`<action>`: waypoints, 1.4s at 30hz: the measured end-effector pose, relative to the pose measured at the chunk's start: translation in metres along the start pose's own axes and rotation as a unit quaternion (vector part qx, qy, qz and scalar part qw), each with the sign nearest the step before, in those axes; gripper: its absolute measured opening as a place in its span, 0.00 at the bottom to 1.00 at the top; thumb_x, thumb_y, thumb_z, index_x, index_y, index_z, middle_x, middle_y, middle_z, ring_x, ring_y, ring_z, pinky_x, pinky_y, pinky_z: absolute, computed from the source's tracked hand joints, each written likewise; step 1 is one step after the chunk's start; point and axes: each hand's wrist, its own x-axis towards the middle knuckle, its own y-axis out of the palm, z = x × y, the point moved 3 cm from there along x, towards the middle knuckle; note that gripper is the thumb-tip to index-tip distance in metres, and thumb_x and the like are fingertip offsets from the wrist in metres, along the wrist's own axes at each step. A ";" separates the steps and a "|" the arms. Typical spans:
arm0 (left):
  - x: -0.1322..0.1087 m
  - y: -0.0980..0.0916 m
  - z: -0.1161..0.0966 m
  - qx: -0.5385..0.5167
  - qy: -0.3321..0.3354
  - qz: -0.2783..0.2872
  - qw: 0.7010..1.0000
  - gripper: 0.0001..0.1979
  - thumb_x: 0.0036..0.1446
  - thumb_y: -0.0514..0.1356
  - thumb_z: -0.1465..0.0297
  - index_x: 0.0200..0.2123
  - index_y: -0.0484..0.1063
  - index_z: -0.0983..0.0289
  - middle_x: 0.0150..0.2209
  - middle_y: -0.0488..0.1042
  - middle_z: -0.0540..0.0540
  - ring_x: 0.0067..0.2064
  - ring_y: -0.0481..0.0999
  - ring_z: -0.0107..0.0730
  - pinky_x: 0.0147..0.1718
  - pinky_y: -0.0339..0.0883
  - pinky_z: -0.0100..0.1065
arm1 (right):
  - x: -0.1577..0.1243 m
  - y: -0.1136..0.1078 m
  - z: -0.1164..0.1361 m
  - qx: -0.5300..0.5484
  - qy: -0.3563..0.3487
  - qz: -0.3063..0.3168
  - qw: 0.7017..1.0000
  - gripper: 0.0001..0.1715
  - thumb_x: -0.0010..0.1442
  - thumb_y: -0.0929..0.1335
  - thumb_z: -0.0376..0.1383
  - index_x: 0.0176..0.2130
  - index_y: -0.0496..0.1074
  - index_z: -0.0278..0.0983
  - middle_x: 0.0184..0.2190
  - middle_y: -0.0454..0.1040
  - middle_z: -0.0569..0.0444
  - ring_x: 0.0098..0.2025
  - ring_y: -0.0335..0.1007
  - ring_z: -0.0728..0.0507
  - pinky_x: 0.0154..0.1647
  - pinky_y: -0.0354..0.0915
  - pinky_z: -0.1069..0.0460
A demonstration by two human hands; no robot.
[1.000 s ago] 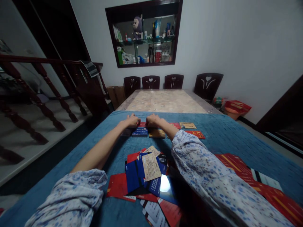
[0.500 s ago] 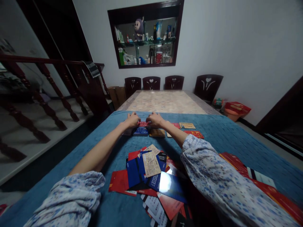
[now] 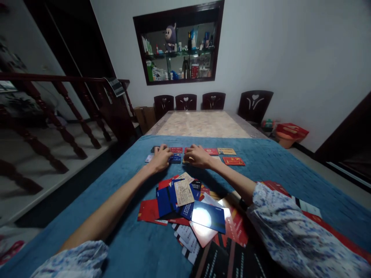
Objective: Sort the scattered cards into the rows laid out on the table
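Two rows of bank-style cards lie on the blue cloth ahead of me. My left hand [image 3: 162, 156] rests over the left end of the rows, its fingers apart and bent down beside a stack of blue cards [image 3: 175, 158]. A red card [image 3: 176, 150] lies just behind that stack. With curved, spread fingers, my right hand [image 3: 198, 156] reaches over a gold card [image 3: 188, 159], which it partly hides. Whether its fingertips press on this card I cannot tell. Right of that hand are another red card [image 3: 211, 151], a tan card [image 3: 226, 151] and a red-and-yellow card [image 3: 233, 161].
Nearer to me spreads a loose heap of cards, with a tan one [image 3: 184, 193] and a blue one [image 3: 209, 216] on top. More red cards [image 3: 276, 187] lie at the right. Several dark chairs [image 3: 255, 106] stand around the table [image 3: 199, 123].
My left hand has moved nearer, from the back row toward the blue stack. My right hand has shifted slightly right and nearer, uncovering a red card in the back row.
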 end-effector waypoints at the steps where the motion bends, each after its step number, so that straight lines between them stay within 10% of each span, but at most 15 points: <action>1: -0.006 0.000 -0.003 -0.004 -0.003 0.001 1.000 0.23 0.48 0.55 0.82 0.46 0.76 0.62 0.50 0.74 0.61 0.59 0.59 0.53 0.52 0.55 0.54 | -0.005 0.000 0.001 0.007 -0.006 -0.004 1.000 0.13 0.64 0.65 0.34 0.43 0.79 0.40 0.45 0.76 0.47 0.50 0.59 0.38 0.42 0.52 0.48; 14: -0.067 -0.001 -0.040 -0.080 -0.002 -0.008 0.997 0.17 0.58 0.55 0.78 0.46 0.77 0.62 0.51 0.74 0.60 0.61 0.58 0.54 0.54 0.54 0.58 | -0.055 0.011 0.034 0.109 -0.154 -0.059 0.980 0.12 0.65 0.66 0.36 0.44 0.78 0.39 0.44 0.77 0.47 0.47 0.60 0.40 0.48 0.56 0.45; 29: -0.098 -0.001 -0.071 -0.185 0.081 0.043 0.978 0.19 0.68 0.48 0.71 0.57 0.71 0.55 0.61 0.70 0.56 0.68 0.53 0.50 0.62 0.49 0.58 | -0.077 0.012 0.043 0.091 -0.156 -0.056 0.982 0.12 0.64 0.66 0.38 0.43 0.80 0.43 0.45 0.77 0.48 0.48 0.58 0.39 0.46 0.55 0.45; 42: -0.112 -0.021 -0.077 -0.139 0.102 0.067 0.983 0.24 0.56 0.57 0.72 0.57 0.69 0.57 0.61 0.68 0.58 0.68 0.52 0.54 0.63 0.47 0.59 | -0.082 0.010 0.057 0.095 -0.162 -0.026 0.982 0.13 0.62 0.68 0.42 0.44 0.79 0.41 0.47 0.77 0.47 0.51 0.59 0.37 0.45 0.56 0.44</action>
